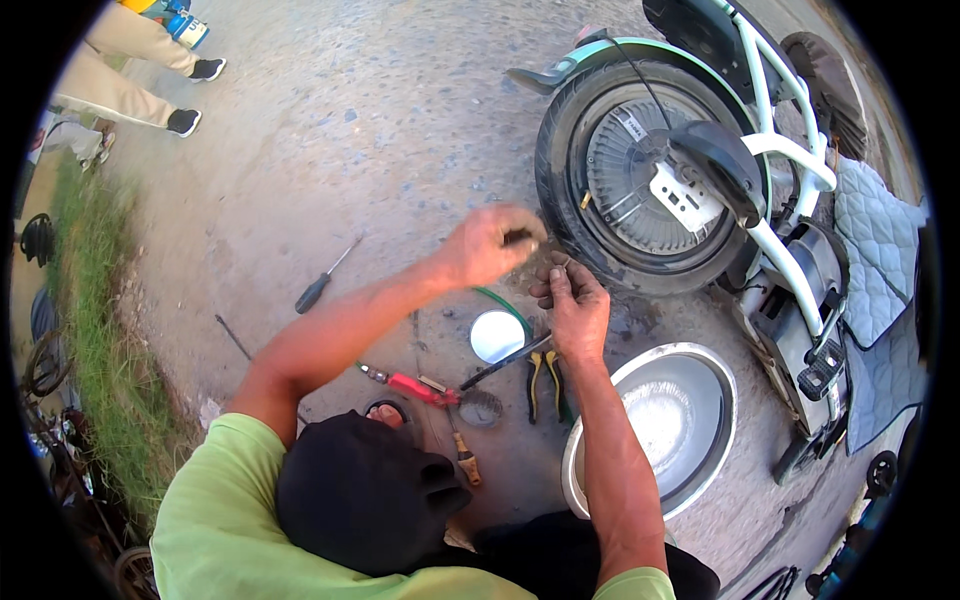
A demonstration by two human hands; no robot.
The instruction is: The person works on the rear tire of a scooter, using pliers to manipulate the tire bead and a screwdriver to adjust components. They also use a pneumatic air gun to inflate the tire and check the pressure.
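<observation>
My right hand [577,303] pinches a small thin piece, too small to name, between thumb and fingertips. Just left of it is my left hand [497,243], slightly blurred, its fingers curled toward the thumb; whatever it may hold is hidden. Both are close to the black tyre [556,195] of a wheel on a pale-green two-wheeler lying on its side. A small brass-coloured valve [585,200] shows at the rim. Below my hands lie pliers [545,385] with yellow-and-black handles, a black rod [505,361] and a round whitish disc [497,336].
A metal basin [727,440] stands beside my right forearm. A red-handled tool [420,389], a yellow-handled screwdriver [466,462] and a dark-handled screwdriver [313,292] lie on the ground. Grass [115,350] borders the left; another person's legs [130,70] are at the far left.
</observation>
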